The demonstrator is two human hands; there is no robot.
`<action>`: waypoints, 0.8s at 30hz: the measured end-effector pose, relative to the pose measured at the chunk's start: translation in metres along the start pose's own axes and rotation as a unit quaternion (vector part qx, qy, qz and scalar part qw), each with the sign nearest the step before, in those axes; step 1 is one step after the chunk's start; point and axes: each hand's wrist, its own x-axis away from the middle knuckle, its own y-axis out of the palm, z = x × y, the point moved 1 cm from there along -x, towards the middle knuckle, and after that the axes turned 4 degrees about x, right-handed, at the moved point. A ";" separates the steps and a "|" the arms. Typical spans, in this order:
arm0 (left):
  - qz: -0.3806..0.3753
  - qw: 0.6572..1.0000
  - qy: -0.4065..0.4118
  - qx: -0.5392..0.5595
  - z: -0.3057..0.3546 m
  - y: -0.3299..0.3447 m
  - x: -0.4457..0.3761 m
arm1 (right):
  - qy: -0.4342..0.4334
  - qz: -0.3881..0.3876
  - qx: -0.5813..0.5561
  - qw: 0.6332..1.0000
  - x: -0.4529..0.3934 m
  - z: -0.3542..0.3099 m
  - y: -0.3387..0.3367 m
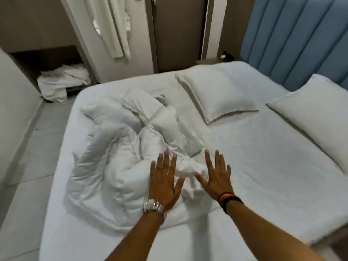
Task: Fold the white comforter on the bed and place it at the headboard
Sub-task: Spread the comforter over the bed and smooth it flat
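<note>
Both hands, left [165, 182] and right [216, 178], spread flat over the crumpled comforter [116, 147] on the white bed [263, 157] before a blue headboard [293, 34].

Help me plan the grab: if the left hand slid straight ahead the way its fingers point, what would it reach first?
Probably the crumpled white comforter. The left hand, open with fingers spread, already sits over its near folds, so more bunched fabric lies ahead. Height above the fabric is unclear.
</note>
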 end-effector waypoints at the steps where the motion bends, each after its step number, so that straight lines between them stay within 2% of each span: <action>1: -0.017 1.000 -0.013 -0.006 0.007 0.021 0.000 | -0.004 -0.033 -0.005 0.999 -0.005 0.014 0.019; 6: -0.019 0.998 -0.061 -0.023 -0.009 0.103 0.008 | -0.065 -0.092 -0.002 0.994 -0.038 0.058 0.107; 8: -0.019 0.997 -0.067 -0.039 -0.026 0.119 0.008 | -0.090 -0.087 -0.013 0.992 -0.051 0.061 0.126; 12: -0.049 0.994 -0.076 -0.058 -0.045 0.126 0.004 | -0.159 -0.030 -0.029 0.986 -0.056 0.046 0.156; 15: -0.052 0.995 -0.077 -0.036 -0.042 0.116 0.005 | -0.139 -0.033 -0.050 0.988 -0.040 0.039 0.146; 19: -0.068 0.996 -0.062 0.000 -0.022 0.093 0.020 | -0.064 -0.072 -0.087 0.992 0.022 0.042 0.098; 24: -0.131 0.991 -0.034 0.011 0.028 0.083 0.046 | -0.003 -0.012 -0.194 0.981 0.131 0.036 0.053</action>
